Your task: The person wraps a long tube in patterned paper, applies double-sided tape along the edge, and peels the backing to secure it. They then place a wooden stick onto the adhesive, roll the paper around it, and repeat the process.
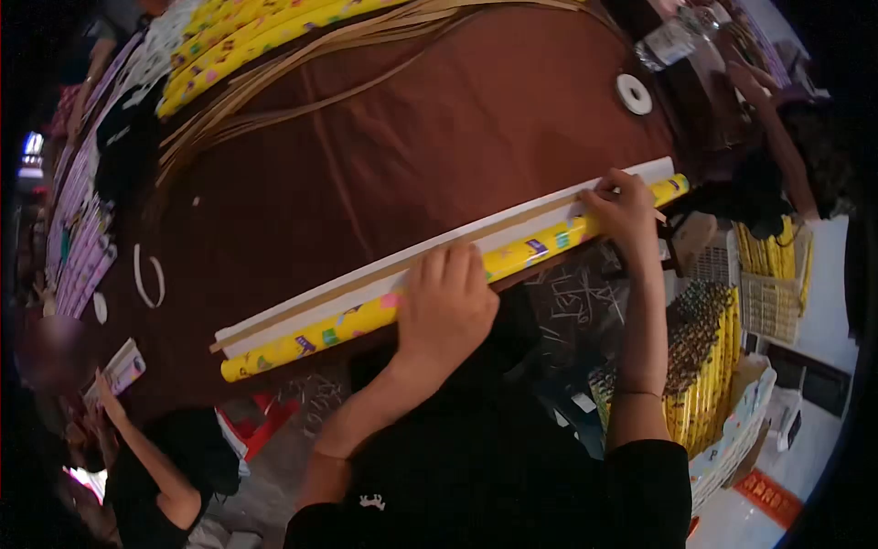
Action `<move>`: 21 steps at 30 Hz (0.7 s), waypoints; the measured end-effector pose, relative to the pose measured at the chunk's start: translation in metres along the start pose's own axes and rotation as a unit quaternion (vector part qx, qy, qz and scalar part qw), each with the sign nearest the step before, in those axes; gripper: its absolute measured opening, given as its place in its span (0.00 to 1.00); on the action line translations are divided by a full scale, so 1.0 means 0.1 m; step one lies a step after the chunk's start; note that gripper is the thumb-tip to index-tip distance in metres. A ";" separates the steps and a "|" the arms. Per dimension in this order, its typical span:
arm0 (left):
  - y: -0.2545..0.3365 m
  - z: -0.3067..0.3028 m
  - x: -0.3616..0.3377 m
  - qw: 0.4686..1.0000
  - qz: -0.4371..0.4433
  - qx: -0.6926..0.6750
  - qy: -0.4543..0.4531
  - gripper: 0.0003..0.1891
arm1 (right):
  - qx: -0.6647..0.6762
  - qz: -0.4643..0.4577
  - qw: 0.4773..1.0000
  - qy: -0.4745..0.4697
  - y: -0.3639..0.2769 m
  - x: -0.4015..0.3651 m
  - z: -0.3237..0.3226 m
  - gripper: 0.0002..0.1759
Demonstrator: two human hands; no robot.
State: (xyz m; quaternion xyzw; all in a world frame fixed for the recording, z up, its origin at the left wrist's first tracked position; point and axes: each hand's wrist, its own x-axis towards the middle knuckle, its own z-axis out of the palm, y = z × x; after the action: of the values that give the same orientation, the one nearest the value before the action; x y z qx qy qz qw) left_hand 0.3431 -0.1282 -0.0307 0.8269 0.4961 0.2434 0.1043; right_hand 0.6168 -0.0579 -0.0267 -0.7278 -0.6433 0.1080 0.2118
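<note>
A long yellow patterned roll (pixel 352 322) lies slantwise along the near edge of the table, with white paper (pixel 274 309) spread from its far side. Along that white paper runs a brown strip (pixel 343 291). My left hand (pixel 448 297) lies over the middle of the roll and paper, fingers together and pressed down; what is under them is hidden. Near the roll's right end, my right hand (pixel 622 210) pinches the brown strip between thumb and fingers, over the paper.
Brown strips (pixel 265 91) and yellow patterned rolls (pixel 229 46) lie at the table's far side. A white tape ring (pixel 633 94) and a clear bottle (pixel 668 44) are at upper right. People sit at lower left and right. A basket (pixel 768 302) stands right.
</note>
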 end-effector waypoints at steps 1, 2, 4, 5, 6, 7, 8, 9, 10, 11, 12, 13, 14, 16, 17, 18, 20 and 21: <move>0.00 -0.01 0.00 0.999 0.002 0.032 0.006 0.18 | 0.013 0.030 0.999 -0.003 -0.09 -0.01 -0.03 0.14; -0.02 -0.01 -0.01 0.999 0.012 0.040 0.001 0.18 | -0.025 0.011 1.000 0.010 -0.11 -0.02 -0.04 0.13; -0.05 -0.03 -0.02 1.000 0.020 0.021 -0.012 0.20 | -0.012 -0.004 1.000 0.007 -0.10 -0.02 -0.03 0.12; -0.04 -0.07 -0.02 0.999 0.031 0.011 -0.011 0.20 | -0.004 -0.002 1.000 0.013 -0.10 -0.03 -0.03 0.11; -0.04 -0.10 0.00 0.999 0.032 0.011 -0.025 0.21 | 0.003 -0.002 1.000 0.020 -0.12 -0.03 -0.03 0.10; -0.04 -0.10 0.01 0.999 0.035 0.012 -0.039 0.21 | -0.008 -0.010 1.000 0.022 -0.14 -0.03 -0.05 0.10; -0.04 -0.09 0.00 0.998 0.040 0.012 -0.039 0.22 | 0.000 -0.012 1.000 0.019 -0.13 -0.03 -0.05 0.10; -0.05 -0.09 0.01 0.998 0.050 0.003 -0.034 0.22 | 0.008 -0.014 1.000 0.015 -0.10 -0.03 -0.03 0.10; -0.04 -0.10 0.02 0.998 0.047 0.004 -0.044 0.22 | 0.017 -0.028 0.999 0.026 -0.11 -0.04 -0.04 0.10; -0.04 -0.11 0.02 0.998 0.043 0.005 -0.055 0.22 | 0.004 -0.036 0.999 0.031 -0.10 -0.04 -0.05 0.10; -0.02 -0.11 0.02 0.998 0.040 0.007 -0.053 0.21 | -0.008 -0.045 0.998 0.035 -0.10 -0.05 -0.04 0.10; -0.02 -0.11 0.01 0.998 0.047 0.002 -0.051 0.21 | -0.037 -0.035 0.998 0.033 -0.13 -0.05 -0.06 0.11; -0.03 -0.11 0.00 0.997 0.037 -0.014 -0.069 0.22 | -0.041 -0.033 0.998 0.037 -0.17 -0.07 -0.08 0.11; -0.03 -0.12 -0.01 0.995 0.023 -0.029 -0.088 0.22 | -0.199 -0.079 0.971 0.108 -0.28 -0.13 -0.10 0.11; -0.02 -0.13 -0.01 0.995 0.022 -0.024 -0.089 0.22 | -0.239 -0.093 0.960 0.112 -0.32 -0.11 -0.11 0.12; -0.02 -0.13 0.00 0.996 0.022 -0.018 -0.089 0.22 | -0.240 -0.098 0.959 0.112 -0.31 -0.08 -0.15 0.12; -0.02 -0.14 0.00 0.995 0.018 -0.020 -0.094 0.22 | -0.209 -0.105 0.972 0.017 -0.22 0.00 -0.30 0.14; -0.03 -0.15 0.00 0.994 0.017 -0.023 -0.105 0.22 | -0.189 -0.117 0.973 -0.059 -0.15 0.06 -0.45 0.15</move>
State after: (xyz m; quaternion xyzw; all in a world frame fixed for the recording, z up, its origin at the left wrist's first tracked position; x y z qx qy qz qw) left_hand 0.3335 -0.1279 -0.0191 0.8538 0.4624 0.1683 0.1701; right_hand 0.6235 -0.0582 0.0210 -0.6665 -0.7442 0.0013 0.0432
